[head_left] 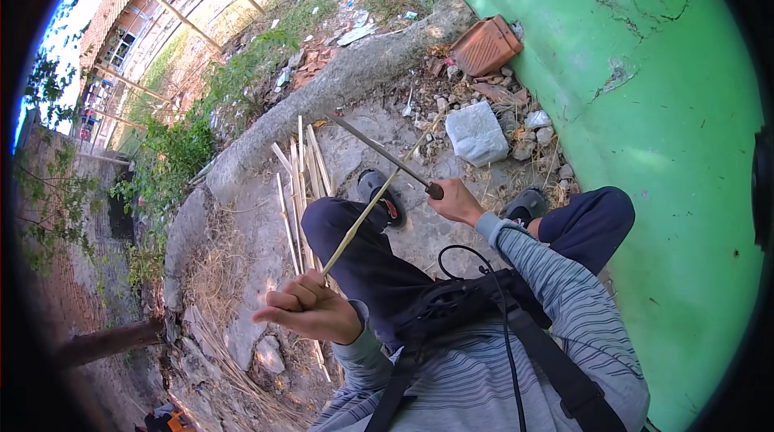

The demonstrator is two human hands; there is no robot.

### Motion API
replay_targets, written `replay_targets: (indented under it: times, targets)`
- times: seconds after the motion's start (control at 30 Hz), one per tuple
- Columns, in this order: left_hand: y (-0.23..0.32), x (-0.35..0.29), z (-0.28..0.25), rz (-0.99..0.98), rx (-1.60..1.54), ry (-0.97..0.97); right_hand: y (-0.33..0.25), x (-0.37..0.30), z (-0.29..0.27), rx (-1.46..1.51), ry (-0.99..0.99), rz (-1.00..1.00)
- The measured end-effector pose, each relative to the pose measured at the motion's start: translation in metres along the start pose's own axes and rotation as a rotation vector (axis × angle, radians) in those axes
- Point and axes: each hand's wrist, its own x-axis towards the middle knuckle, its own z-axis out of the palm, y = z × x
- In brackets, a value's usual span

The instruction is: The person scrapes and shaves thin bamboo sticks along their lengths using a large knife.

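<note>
Green plastered wall point(661, 126), patchily flaking, is filling the right of the frame. Pale split strips point(303, 174) are lying on rough grey ground point(254, 263), left of centre. One slender, knotted strip point(355, 229) is slanting from lower left of centre toward upper centre, the left hand point(310, 307) gripping its lower end. A straight metal blade point(363, 140) is crossing it mid-frame, contact unclear; the right hand point(458, 203), nearer the crossing, is clasping its dark handle point(435, 190).

The left hand point(313, 309) partly hides a pale strip point(369, 209).
</note>
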Motion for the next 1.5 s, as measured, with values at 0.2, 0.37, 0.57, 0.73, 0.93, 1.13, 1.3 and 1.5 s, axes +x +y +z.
replay_targets:
  times: [0.2, 0.37, 0.57, 0.73, 0.93, 1.13, 1.3, 1.5]
  targets:
    - [0.001, 0.005, -0.001, 0.013, 0.08, 0.024, -0.025, -0.013, 0.001, -0.003, -0.043, -0.116]
    - [0.003, -0.002, 0.003, -0.011, 0.085, 0.012, 0.039, 0.014, -0.005, -0.086, -0.005, 0.052]
    - [0.0, -0.013, -0.002, -0.011, -0.028, -0.094, 0.021, 0.006, -0.017, -0.101, -0.001, 0.103]
    - [0.001, -0.017, 0.003, -0.002, -0.091, -0.189, 0.022, -0.007, -0.011, -0.042, 0.005, -0.005]
    - [-0.002, -0.02, 0.0, 0.028, -0.176, -0.601, 0.127, 0.015, -0.008, -0.072, 0.146, 0.289]
    - [0.003, -0.026, -0.001, 0.062, -0.206, -0.809, 0.163, -0.022, -0.008, -0.115, 0.266, 0.41]
    - [0.001, -0.012, -0.013, -0.052, -0.318, -1.163, 0.13, -0.022, -0.007, -0.016, 0.215, 0.441]
    - [-0.004, -0.013, -0.013, -0.1, -0.369, -1.183, 0.048, -0.009, -0.016, 0.467, 0.073, 0.405]
